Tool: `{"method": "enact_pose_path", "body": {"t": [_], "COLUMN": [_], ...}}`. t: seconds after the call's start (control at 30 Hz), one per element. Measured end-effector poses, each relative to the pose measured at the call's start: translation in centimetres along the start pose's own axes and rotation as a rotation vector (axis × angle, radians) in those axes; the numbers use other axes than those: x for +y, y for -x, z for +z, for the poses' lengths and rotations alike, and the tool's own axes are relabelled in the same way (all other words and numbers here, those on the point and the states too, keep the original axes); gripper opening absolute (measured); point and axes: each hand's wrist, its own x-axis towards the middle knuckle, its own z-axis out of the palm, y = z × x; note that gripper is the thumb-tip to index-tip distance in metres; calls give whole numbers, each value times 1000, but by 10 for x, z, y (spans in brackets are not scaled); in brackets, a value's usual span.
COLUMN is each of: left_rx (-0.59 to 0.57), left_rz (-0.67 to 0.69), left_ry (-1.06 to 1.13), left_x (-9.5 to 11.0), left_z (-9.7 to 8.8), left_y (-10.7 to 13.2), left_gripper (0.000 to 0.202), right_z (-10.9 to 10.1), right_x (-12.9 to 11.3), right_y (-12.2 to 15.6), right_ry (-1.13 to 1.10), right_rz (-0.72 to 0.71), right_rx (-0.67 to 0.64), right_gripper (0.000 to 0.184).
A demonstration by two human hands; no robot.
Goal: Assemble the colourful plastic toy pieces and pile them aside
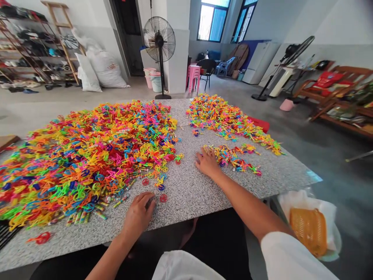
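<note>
A large heap of bright plastic pieces (84,155) covers the left half of a grey speckled table (189,186). My left hand (139,214) rests knuckles up near the front edge, fingers curled beside a red ring piece (163,198); what lies under the fingertips is hidden. My right hand (207,161) reaches forward, fingers spread flat on the table at the edge of a small cluster of coloured pieces (233,157). A second pile (224,116) lies at the far right.
A loose red piece (40,238) lies at the front left. An orange basket (309,229) in a white bag sits on the floor at right. Two standing fans (159,42), sacks, shelves and stools stand beyond the table.
</note>
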Motion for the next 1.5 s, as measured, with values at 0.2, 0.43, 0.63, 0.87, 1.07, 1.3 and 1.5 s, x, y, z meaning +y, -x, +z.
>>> {"method": "enact_pose_path", "body": {"t": [0.2,0.43,0.63,0.87,1.07,1.3,1.5], "left_rx": [15,55,40,42,-31,-118,74], "left_rz": [-33,-22,-91,-206,-248,-297,-437], "left_ry": [22,13,18,-147,-243,-264,-2], "left_x": [-8,-28,-18,15,22,5,9], "left_z": [-9,-3,-7,-1,8,6,-20], "left_y": [9,15,-4,-40,-73,-99,-89], "left_gripper": [31,29,31,43,47,23,15], "right_z": [3,-17,-28,17,9,8,11], "right_x": [71,174,170,-5,-107,-113,-118], "right_y": [-34,-19,-9,35,-9,-47,-18], "right_ry": [142,215,128,-419,-411,-396,-590], "right_rz": [192,460,430,-121,53,112,-51], "right_rx": [-45,-73,36,42,28,-140,-130], "right_gripper": [41,42,47,28,40,32,31]}}
